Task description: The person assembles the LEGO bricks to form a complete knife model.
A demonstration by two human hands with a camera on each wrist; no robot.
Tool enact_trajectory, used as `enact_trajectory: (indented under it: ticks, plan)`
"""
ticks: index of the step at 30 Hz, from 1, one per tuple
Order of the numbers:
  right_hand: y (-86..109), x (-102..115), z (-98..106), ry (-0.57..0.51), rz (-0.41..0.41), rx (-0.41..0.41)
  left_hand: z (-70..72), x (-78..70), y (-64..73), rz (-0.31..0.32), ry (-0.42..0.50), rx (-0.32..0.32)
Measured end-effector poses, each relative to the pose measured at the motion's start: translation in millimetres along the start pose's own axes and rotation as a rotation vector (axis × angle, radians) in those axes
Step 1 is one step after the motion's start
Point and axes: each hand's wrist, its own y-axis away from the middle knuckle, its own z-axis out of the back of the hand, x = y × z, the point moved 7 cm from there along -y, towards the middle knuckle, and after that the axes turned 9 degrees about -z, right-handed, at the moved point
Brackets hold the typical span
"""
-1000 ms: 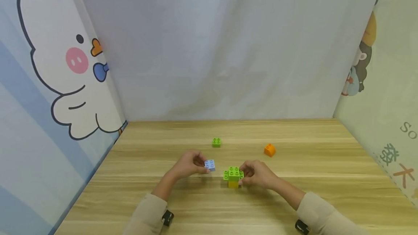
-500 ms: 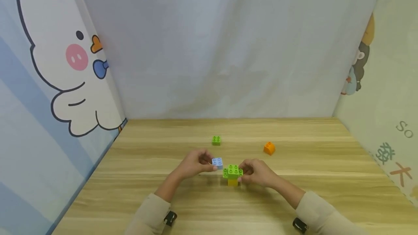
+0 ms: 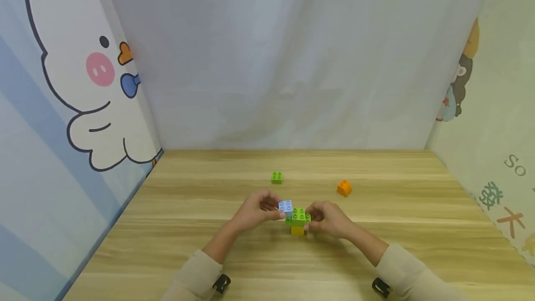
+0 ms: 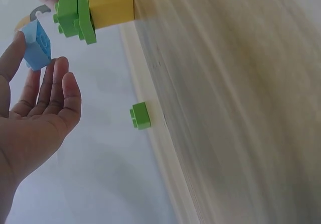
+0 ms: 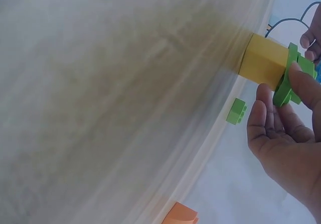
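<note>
My left hand [image 3: 257, 212] pinches a light blue toy building brick [image 4: 37, 45] between thumb and fingertips. In the head view the blue brick overlaps the left end of a small stack. This stack has a yellow brick [image 3: 297, 230] at the bottom, a long flat green plate [image 4: 86, 16] across it and a green brick [image 3: 298, 217] on top. With thumb and fingers my right hand [image 3: 330, 219] grips the right end of the green plate. The right wrist view shows the yellow brick [image 5: 264, 61] standing on the wooden table, the thumb lying against the green pieces.
Behind the hands a loose green brick [image 3: 277, 178] stands on the wooden table [image 3: 188, 166]. An orange brick with a curved side [image 3: 344, 188] lies further right. A pale curtain [image 3: 284, 82] hangs along the back edge, with printed panels at both sides.
My left hand has carried the blue brick rightward, from beside the stack to its left end. The right hand keeps its grip on the stack. The view has tilted slightly.
</note>
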Motion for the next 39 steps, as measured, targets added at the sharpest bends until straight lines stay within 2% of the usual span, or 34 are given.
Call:
enact_trajectory:
  ticks: [5, 14, 20, 25, 31, 33, 35, 39]
  plan:
    - [-0.8, -1, 1, -0.007, 0.013, -0.006, -3.3, -19.0, 3.7, 0.023, 0.024, -0.005]
    - [-0.3, 0, 0, -0.028, 0.053, 0.0, -14.1, -19.9, 0.1, 0.024, 0.035, -0.032]
    - [-1.4, -4, -1, -0.039, 0.032, 0.005, -19.4, -18.6, -2.7, 0.015, 0.034, -0.029]
    - [-2.1, -5, 0, -0.053, 0.033, 0.006, -21.8, -12.3, -5.9, 0.018, 0.032, -0.034]
    - [-3.2, -6, 1, -0.065, 0.035, 0.008, -26.4, 17.4, -12.8, 0.025, 0.023, -0.05]
    - [-3.2, -6, 0, -0.067, 0.037, 0.009, -27.3, 22.9, -13.9, 0.022, 0.024, -0.054]
    - [-3.0, -6, 0, -0.068, 0.039, 0.009, -27.4, 19.6, -13.9, 0.014, 0.022, -0.056]
    - [-2.3, -5, 0, -0.063, 0.046, 0.011, -25.9, -1.3, -11.1, 0.022, 0.016, -0.055]
